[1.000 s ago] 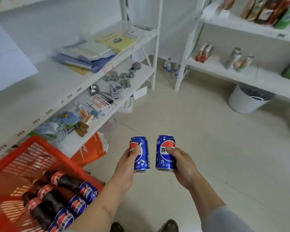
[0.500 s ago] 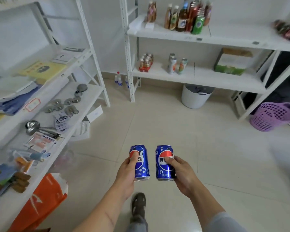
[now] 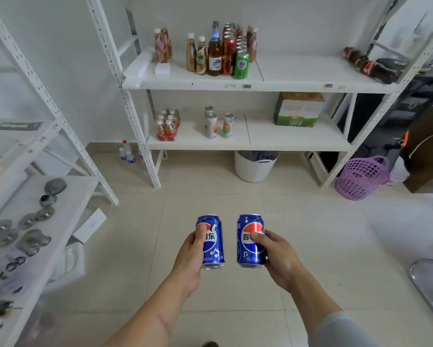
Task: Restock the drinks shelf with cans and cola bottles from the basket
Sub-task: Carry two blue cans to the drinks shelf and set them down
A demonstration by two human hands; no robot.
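Note:
I hold two blue cola cans upright over the tiled floor. My left hand [image 3: 189, 259] grips the left can [image 3: 211, 244]; my right hand [image 3: 278, 259] grips the right can [image 3: 250, 240]. Straight ahead stands the white drinks shelf [image 3: 285, 82]. Its upper board carries a cluster of bottles and cans [image 3: 220, 51] and, at the far right, cola bottles lying down [image 3: 370, 65]. On the lower board [image 3: 260, 144] are a pack of small bottles [image 3: 168, 125], slim cans [image 3: 219, 123] and a green carton [image 3: 298, 113]. The basket is out of view.
A white rack [image 3: 60, 196] with metal parts runs along my left. Under the drinks shelf sit a white bucket [image 3: 255, 169] and small water bottles [image 3: 126, 154]. A purple mesh basket [image 3: 363, 179] stands at the right, and a metal rim [image 3: 430, 284] at the far right edge.
My view has swung right, away from the red basket and left rack, and closer to the drinks shelf. Both hands keep the cans held in front of me.

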